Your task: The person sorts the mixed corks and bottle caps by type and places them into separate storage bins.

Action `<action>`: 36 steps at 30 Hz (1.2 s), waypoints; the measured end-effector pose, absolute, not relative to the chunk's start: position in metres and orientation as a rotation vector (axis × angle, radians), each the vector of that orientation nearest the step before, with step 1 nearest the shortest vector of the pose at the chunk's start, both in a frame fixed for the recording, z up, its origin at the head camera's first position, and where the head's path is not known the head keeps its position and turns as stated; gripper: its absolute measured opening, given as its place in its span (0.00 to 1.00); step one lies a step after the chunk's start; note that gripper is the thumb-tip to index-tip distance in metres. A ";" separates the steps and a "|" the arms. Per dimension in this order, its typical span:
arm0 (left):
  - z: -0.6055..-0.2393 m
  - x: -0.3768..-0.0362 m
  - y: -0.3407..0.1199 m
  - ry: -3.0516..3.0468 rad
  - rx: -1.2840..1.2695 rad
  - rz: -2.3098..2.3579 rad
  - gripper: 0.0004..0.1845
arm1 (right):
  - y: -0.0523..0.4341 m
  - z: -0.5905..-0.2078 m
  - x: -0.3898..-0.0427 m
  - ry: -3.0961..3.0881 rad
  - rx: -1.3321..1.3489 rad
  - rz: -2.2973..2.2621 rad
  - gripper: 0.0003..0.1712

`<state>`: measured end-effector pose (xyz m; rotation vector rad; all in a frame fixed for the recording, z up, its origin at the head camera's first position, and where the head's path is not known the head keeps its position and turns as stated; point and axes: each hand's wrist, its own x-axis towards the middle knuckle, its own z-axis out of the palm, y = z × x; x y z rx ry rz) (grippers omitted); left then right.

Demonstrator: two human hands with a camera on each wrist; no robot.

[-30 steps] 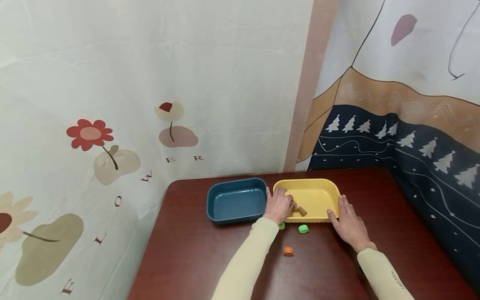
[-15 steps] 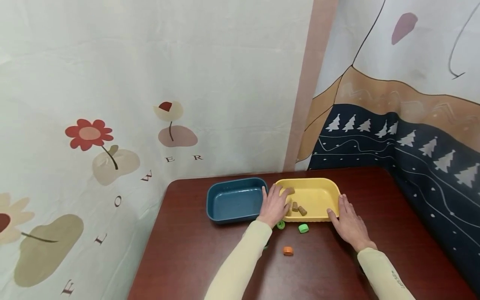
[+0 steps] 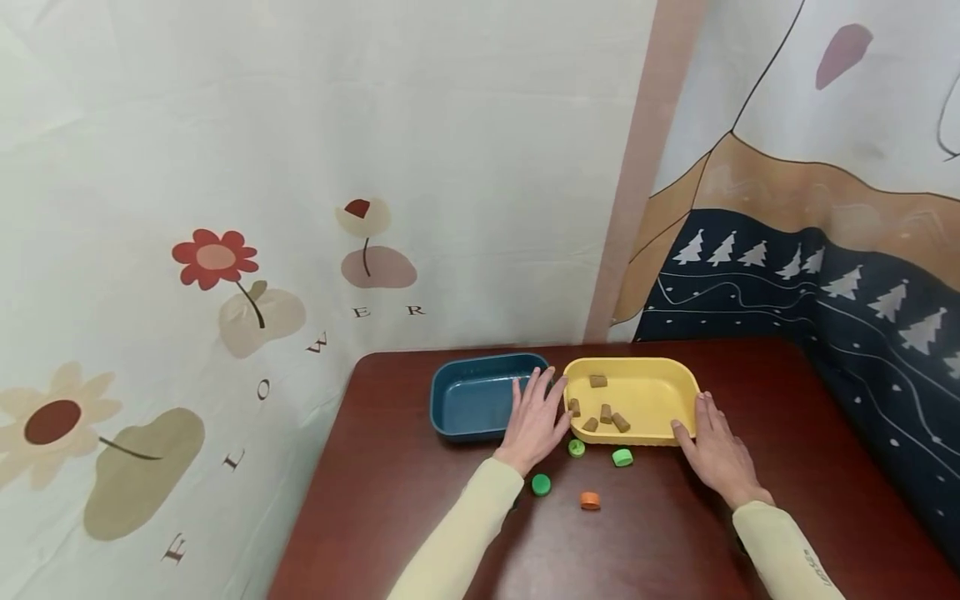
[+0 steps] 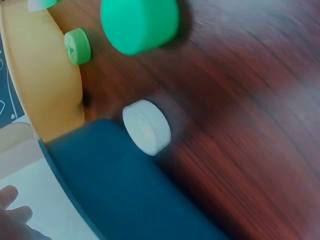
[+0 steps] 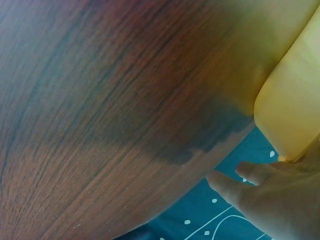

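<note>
The left hand (image 3: 531, 423) has its fingers spread and slightly bent, released and holding nothing, above the neighbouring ends of two trays; whether they touch a rim cannot be told. Beneath and left of those fingers lies the blue tray (image 3: 468, 400), and just to their right the yellow tray (image 3: 652, 400). Five brown pieces (image 3: 621, 422) lie inside the yellow tray, most of them near its left end, close to the left fingers and well apart from the right ones. The right hand (image 3: 716, 446) is also released: its fingers lie extended along the yellow tray's right end, the thumb at its near right corner. On the surface (image 3: 637, 533), nearer the person than the left fingers, a lime cap (image 3: 576, 447) and a light green cap (image 3: 622, 457) sit just before the yellow tray, with a green cap (image 3: 541, 484) beside the left wrist and an orange cap (image 3: 590, 501) farther from the fingers. The left wrist view shows a white cap (image 4: 147, 127) beside the blue tray's wall, to the right of the fingers seen there.
</note>
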<state>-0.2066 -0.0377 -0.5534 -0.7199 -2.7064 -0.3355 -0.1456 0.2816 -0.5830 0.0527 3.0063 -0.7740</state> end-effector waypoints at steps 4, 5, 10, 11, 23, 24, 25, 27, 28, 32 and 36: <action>-0.552 -0.202 -0.049 -2.709 -0.709 -0.307 0.33 | 0.283 -0.585 -0.145 3.001 0.051 -0.781 0.51; -0.552 -0.200 -0.052 -2.711 -0.705 -0.298 0.33 | 0.283 -0.586 -0.145 3.000 0.052 -0.784 0.51; -0.550 -0.195 -0.069 -2.707 -0.689 -0.278 0.33 | 0.284 -0.586 -0.145 2.995 0.057 -0.779 0.52; -0.550 -0.194 -0.072 -2.707 -0.684 -0.275 0.33 | 0.284 -0.586 -0.145 2.995 0.059 -0.777 0.52; -0.555 -0.189 -0.125 -2.779 -0.540 -0.346 0.38 | 0.284 -0.583 -0.145 2.996 0.059 -0.779 0.51; -0.556 -0.189 -0.130 -2.782 -0.522 -0.351 0.38 | 0.284 -0.583 -0.145 2.994 0.059 -0.782 0.52; -0.558 -0.190 -0.135 -2.781 -0.507 -0.359 0.39 | 0.285 -0.584 -0.145 2.994 0.058 -0.783 0.52; -0.560 -0.193 -0.147 -2.784 -0.464 -0.386 0.41 | 0.285 -0.584 -0.145 2.994 0.055 -0.785 0.52; -0.561 -0.194 -0.152 -2.790 -0.437 -0.410 0.42 | 0.285 -0.585 -0.145 2.996 0.054 -0.785 0.52; -0.567 -0.200 -0.173 -2.829 -0.259 -0.558 0.46 | 0.285 -0.585 -0.146 3.006 0.050 -0.778 0.51; -0.573 -0.205 -0.191 -2.881 -0.053 -0.721 0.50 | 0.285 -0.585 -0.146 3.011 0.045 -0.778 0.51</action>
